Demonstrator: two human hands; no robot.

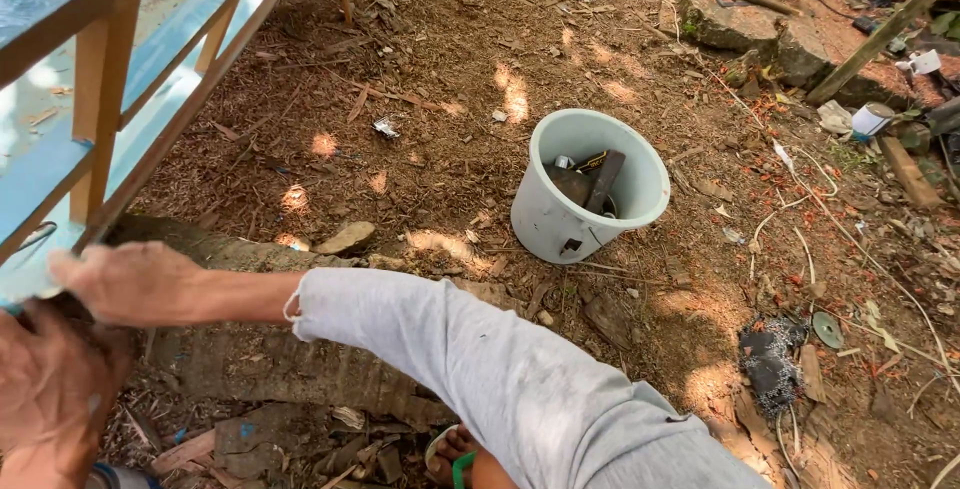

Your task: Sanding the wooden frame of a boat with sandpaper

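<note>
A blue-painted wooden frame (120, 79) is seen at the upper left corner of the view, above bare ground (450, 59) strewn with wood chips. The right hand (125, 281), on an arm in a grey sleeve (480, 369), is laid on the frame's lower edge; whether its fingers are closed around the wood cannot be told. The left hand (50, 389) is seen at the lower left corner, just below the right hand; its grip cannot be told either. A log (260, 359) is lying on the ground beneath the arm. A pale bucket (585, 184) holding dark tools is standing near the middle of the ground, well apart from both hands.
</note>
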